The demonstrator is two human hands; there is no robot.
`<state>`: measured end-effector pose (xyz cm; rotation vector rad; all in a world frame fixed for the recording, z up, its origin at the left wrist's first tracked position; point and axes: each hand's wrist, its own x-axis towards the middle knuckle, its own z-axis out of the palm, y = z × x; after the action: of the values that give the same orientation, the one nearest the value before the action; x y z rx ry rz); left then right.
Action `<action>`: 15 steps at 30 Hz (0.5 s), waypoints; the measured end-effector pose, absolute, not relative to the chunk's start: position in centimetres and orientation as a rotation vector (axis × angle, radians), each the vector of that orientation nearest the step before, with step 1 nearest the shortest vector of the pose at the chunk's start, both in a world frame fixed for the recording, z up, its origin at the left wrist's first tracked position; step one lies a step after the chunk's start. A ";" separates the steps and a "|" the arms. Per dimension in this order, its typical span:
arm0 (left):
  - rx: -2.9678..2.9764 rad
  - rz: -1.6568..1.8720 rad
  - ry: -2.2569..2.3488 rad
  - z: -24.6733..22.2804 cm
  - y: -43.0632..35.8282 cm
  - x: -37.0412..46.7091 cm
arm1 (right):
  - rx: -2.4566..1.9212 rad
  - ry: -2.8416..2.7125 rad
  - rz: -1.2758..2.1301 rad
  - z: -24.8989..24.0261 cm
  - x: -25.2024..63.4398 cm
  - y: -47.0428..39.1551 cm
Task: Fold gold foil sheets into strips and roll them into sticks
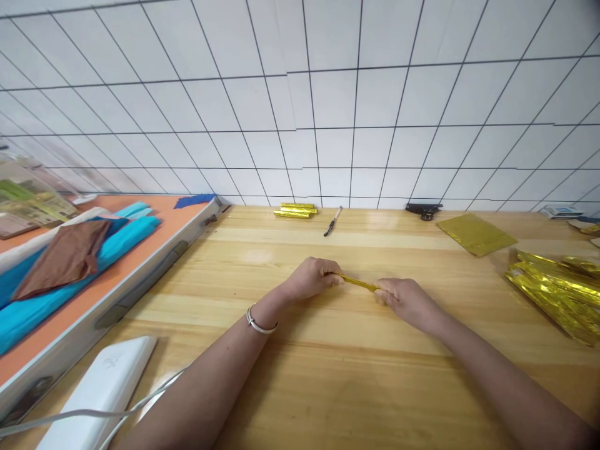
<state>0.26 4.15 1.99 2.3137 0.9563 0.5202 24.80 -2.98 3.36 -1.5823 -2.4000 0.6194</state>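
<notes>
Between my two hands stretches a thin, narrow strip of gold foil (359,283), held a little above the wooden table. My left hand (313,277), with a silver bangle at its wrist, pinches the strip's left end. Its right end is pinched by my right hand (398,297). The fingers of both hands are closed and cover the tips of the strip. Farther back, near the wall, lie several rolled gold foil pieces (295,210). A pen (333,222) rests just right of them.
A flat gold foil sheet (477,234) and a pile of crumpled gold foil (557,290) lie at the right. Against the wall sits a black clip-like object (424,210). At left are an orange-topped case (187,220) with blue and brown cloth (63,256), and a white power bank (100,394) with cables.
</notes>
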 end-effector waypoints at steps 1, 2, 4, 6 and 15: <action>2.311 0.512 0.960 2.0 4.2 0.2 | -1.634 -2.407 0.584 3.5 24.7 -3.0; 2.318 0.504 0.961 2.0 4.2 0.1 | -1.694 -2.412 0.535 3.6 24.7 -3.0; 2.361 0.501 0.973 2.1 4.3 0.1 | -1.817 -2.410 0.441 3.6 24.6 -2.9; 2.435 0.521 1.010 2.1 4.3 0.0 | -1.914 -2.397 0.387 3.5 24.7 -2.8; 2.525 0.525 1.017 1.7 5.0 -1.0 | -1.650 -2.352 0.628 3.6 26.3 -3.0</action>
<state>-0.96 4.99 1.74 2.5255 1.0171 0.5247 26.27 -2.95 3.57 -1.6500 -2.3517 0.6284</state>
